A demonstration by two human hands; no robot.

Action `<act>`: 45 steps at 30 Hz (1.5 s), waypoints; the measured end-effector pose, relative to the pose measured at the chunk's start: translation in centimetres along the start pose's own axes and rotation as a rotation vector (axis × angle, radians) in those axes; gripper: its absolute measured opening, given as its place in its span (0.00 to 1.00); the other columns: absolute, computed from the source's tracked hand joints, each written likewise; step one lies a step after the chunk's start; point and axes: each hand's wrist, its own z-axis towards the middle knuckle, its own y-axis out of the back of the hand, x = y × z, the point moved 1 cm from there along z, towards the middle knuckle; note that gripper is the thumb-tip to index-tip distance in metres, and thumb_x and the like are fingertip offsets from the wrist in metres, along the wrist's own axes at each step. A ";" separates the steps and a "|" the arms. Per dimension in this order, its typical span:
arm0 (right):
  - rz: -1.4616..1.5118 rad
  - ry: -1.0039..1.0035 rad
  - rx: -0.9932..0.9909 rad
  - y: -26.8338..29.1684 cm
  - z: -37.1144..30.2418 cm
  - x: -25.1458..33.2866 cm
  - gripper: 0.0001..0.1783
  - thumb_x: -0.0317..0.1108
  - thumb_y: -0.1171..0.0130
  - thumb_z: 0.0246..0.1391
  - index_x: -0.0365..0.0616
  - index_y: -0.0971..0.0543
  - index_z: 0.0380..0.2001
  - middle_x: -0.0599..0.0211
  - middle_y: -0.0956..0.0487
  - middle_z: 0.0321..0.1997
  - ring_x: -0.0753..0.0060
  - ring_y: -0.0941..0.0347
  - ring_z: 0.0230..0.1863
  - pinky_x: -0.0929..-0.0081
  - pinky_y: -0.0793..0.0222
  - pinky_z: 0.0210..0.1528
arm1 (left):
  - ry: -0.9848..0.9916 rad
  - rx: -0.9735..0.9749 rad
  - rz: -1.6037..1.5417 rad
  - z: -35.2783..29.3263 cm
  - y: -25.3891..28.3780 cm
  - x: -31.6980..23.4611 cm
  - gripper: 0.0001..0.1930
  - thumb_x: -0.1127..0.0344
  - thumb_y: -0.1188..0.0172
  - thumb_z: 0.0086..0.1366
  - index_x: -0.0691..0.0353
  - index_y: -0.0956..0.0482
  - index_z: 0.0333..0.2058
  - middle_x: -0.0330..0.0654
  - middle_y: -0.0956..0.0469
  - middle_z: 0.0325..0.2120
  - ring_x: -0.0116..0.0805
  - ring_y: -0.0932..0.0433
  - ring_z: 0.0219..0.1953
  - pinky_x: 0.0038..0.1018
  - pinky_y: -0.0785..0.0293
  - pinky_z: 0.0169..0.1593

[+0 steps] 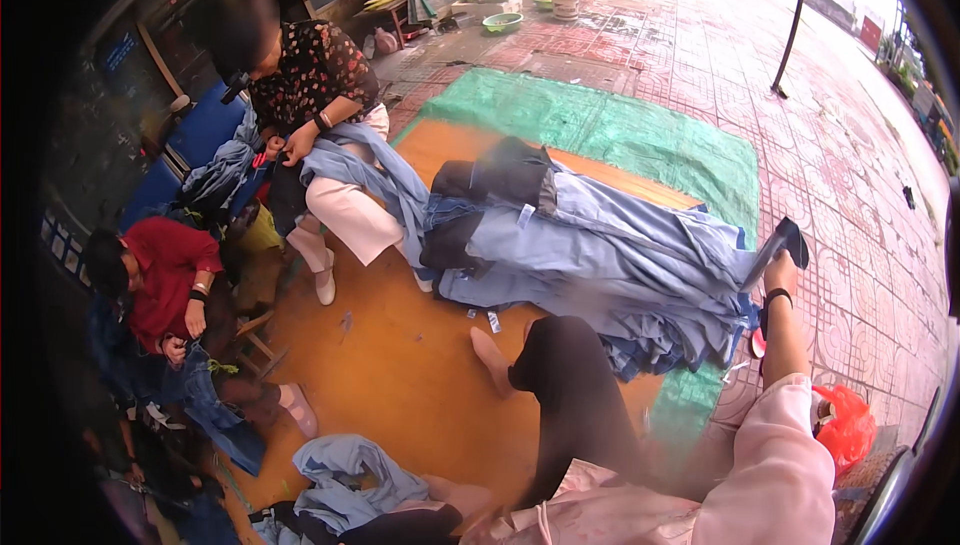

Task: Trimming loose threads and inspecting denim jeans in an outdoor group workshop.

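My right arm reaches out to the far right. My right hand (782,273) is closed on the dark end of a light blue denim garment, apparently jeans (768,257), and raises it above the pile's right end. The pile of denim jeans (600,255) lies lengthwise in front of me, pale blue with dark patches and small white tags. Another light blue denim piece (350,480) lies bunched by my lap. Bare skin shows beside it, but I cannot make out whether that is my left hand; no fingers show there.
On the left, a seated person in a flowered top (315,75) handles light denim; one in red (175,275) holds darker jeans. Below the pile are an orange-brown board (350,365) and a green sheet (600,125). A red plastic bag (845,430) sits near my right elbow.
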 end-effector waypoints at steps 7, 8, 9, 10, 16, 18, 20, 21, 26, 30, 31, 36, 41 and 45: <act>0.177 0.447 -0.154 -3.2 -1.4 6.9 0.10 0.36 0.53 0.62 0.47 0.23 0.38 0.54 0.18 0.32 0.49 0.21 0.36 0.58 0.28 0.36 | -0.044 -0.118 0.023 -0.4 1.7 -0.8 0.14 0.72 0.52 0.70 0.73 0.28 0.51 0.51 0.24 0.46 0.39 0.26 0.48 0.33 0.24 0.51; 0.302 0.498 -0.059 -4.0 -2.3 9.1 0.09 0.36 0.50 0.61 0.46 0.22 0.38 0.54 0.18 0.31 0.52 0.20 0.36 0.61 0.28 0.36 | -0.043 -0.119 0.024 -0.6 2.9 -0.7 0.14 0.72 0.52 0.70 0.73 0.28 0.51 0.51 0.24 0.46 0.39 0.26 0.48 0.33 0.24 0.51; 0.436 0.551 0.048 -5.5 -3.6 11.7 0.09 0.35 0.48 0.59 0.45 0.22 0.38 0.55 0.18 0.30 0.54 0.20 0.35 0.63 0.28 0.36 | -0.117 -0.219 0.248 -1.1 3.9 -0.7 0.16 0.68 0.50 0.70 0.71 0.28 0.52 0.51 0.24 0.46 0.39 0.25 0.48 0.32 0.25 0.51; 0.477 0.621 0.140 -7.1 -5.3 14.2 0.08 0.35 0.46 0.58 0.45 0.21 0.36 0.55 0.18 0.30 0.56 0.19 0.35 0.65 0.28 0.36 | -0.190 -0.321 0.472 -1.6 4.9 -0.7 0.18 0.63 0.48 0.70 0.69 0.28 0.54 0.51 0.24 0.47 0.40 0.25 0.48 0.32 0.25 0.50; 0.371 0.790 0.403 -15.6 -13.3 24.8 0.10 0.39 0.44 0.55 0.47 0.19 0.33 0.55 0.19 0.35 0.49 0.23 0.40 0.57 0.29 0.42 | -0.624 -0.667 1.306 0.0 2.3 2.9 0.20 0.61 0.48 0.70 0.68 0.28 0.54 0.51 0.24 0.47 0.41 0.24 0.48 0.32 0.26 0.51; 0.276 0.762 0.425 -18.0 -14.1 27.3 0.10 0.39 0.44 0.55 0.48 0.19 0.35 0.56 0.20 0.40 0.48 0.24 0.42 0.55 0.29 0.44 | -0.707 -0.749 1.504 0.5 1.0 4.3 0.20 0.60 0.47 0.70 0.68 0.28 0.54 0.51 0.24 0.47 0.41 0.24 0.48 0.32 0.26 0.51; 0.171 0.759 0.365 -19.6 -14.7 28.6 0.11 0.35 0.45 0.51 0.48 0.19 0.37 0.54 0.20 0.40 0.47 0.23 0.40 0.57 0.28 0.45 | -0.752 -0.815 1.658 1.2 -0.3 5.4 0.20 0.59 0.47 0.69 0.67 0.28 0.54 0.52 0.24 0.47 0.42 0.24 0.48 0.32 0.26 0.51; 0.131 0.740 0.329 -20.6 -14.8 28.9 0.11 0.35 0.46 0.51 0.47 0.19 0.37 0.53 0.21 0.40 0.46 0.23 0.40 0.56 0.28 0.44 | -0.769 -0.835 1.719 1.7 -0.5 5.9 0.21 0.59 0.47 0.69 0.67 0.28 0.54 0.52 0.24 0.47 0.42 0.24 0.48 0.32 0.26 0.51; 0.115 0.896 0.443 -22.4 -17.8 28.5 0.07 0.35 0.45 0.50 0.45 0.21 0.29 0.53 0.22 0.36 0.44 0.23 0.37 0.52 0.27 0.41 | -0.849 -0.940 1.891 3.5 -0.7 7.6 0.22 0.57 0.46 0.69 0.67 0.28 0.54 0.52 0.24 0.47 0.43 0.24 0.47 0.32 0.27 0.51; 0.169 0.945 0.460 -17.3 -18.6 30.7 0.11 0.37 0.44 0.50 0.43 0.21 0.32 0.53 0.22 0.40 0.48 0.22 0.38 0.56 0.26 0.41 | -0.930 -0.997 1.969 4.0 0.3 7.7 0.23 0.55 0.46 0.68 0.66 0.28 0.54 0.53 0.24 0.47 0.43 0.24 0.47 0.33 0.27 0.51; 0.171 0.945 0.459 -17.2 -18.6 32.0 0.11 0.37 0.44 0.50 0.43 0.21 0.32 0.53 0.22 0.40 0.48 0.22 0.38 0.56 0.26 0.41 | -0.953 -1.007 1.988 4.3 0.9 7.7 0.23 0.55 0.46 0.68 0.66 0.28 0.54 0.53 0.24 0.47 0.44 0.24 0.47 0.33 0.27 0.51; 0.342 1.027 0.399 -21.1 -20.2 41.1 0.36 0.46 0.37 0.49 0.43 0.33 0.59 0.55 0.28 0.58 0.51 0.23 0.45 0.59 0.26 0.47 | -1.082 -1.070 2.041 4.1 6.0 7.9 0.25 0.52 0.45 0.68 0.66 0.28 0.54 0.53 0.24 0.47 0.44 0.24 0.47 0.33 0.28 0.51; 0.058 0.803 0.582 -28.4 -17.9 44.5 0.25 0.41 0.38 0.47 0.43 0.22 0.49 0.50 0.20 0.44 0.51 0.22 0.45 0.59 0.27 0.49 | -1.210 -1.080 2.065 4.6 12.6 7.7 0.26 0.50 0.45 0.67 0.65 0.28 0.55 0.54 0.24 0.47 0.45 0.24 0.47 0.33 0.28 0.51; 0.694 0.602 0.478 -25.0 -16.7 49.4 0.16 0.36 0.42 0.44 0.43 0.18 0.38 0.51 0.18 0.38 0.50 0.22 0.42 0.61 0.28 0.47 | -1.137 -1.148 2.292 3.4 21.0 6.2 0.27 0.47 0.43 0.65 0.62 0.26 0.54 0.52 0.22 0.45 0.45 0.22 0.43 0.33 0.27 0.48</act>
